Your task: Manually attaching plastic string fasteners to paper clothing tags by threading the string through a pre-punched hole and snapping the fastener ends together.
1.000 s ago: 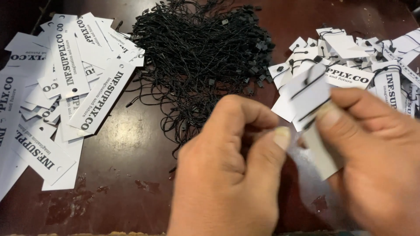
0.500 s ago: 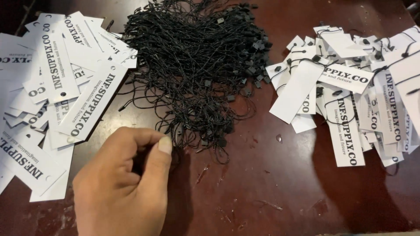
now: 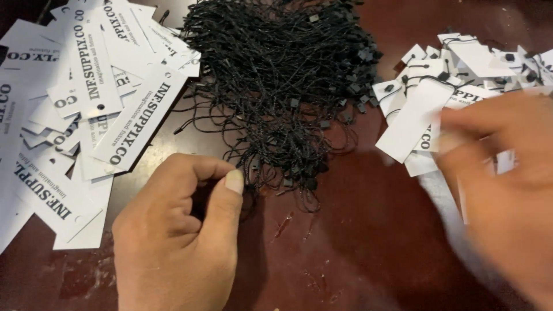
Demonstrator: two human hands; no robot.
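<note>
Left hand (image 3: pixel 175 230), lower centre: the thumb and forefinger form a narrow pinching grip at the near edge of the heap of black string fasteners (image 3: pixel 282 86), closed on what appears to be a single black loop drawn from the tangle; the strand itself is too thin to follow between the fingertips. Right hand (image 3: pixel 507 190), at the right edge: motion-blurred, fingers spread over the near side of the strung tags; whether its grip holds a tag cannot be told.

Heap of fasteners: a dense mound of looped black cords with small square locks, lying in the upper middle of the dark reddish-brown counter (image 3: pixel 357 253). Loose ends trail from it towards the left hand.

Pile of plain tags (image 3: pixel 98 98), left: white rectangular card tags with dark print and a punched hole at one end, overlapping in a loose fan, none showing a cord. Pile of strung tags (image 3: pixel 455 75), right: similar white tags, several with black cord and a lock visible at the hole.

Progress, as judged from the layout: the right-hand pile represents finished pieces and is the smaller of the two, though it runs past the frame edge. The left-hand pile and the large heap of cords suggest that much of the work remains.
</note>
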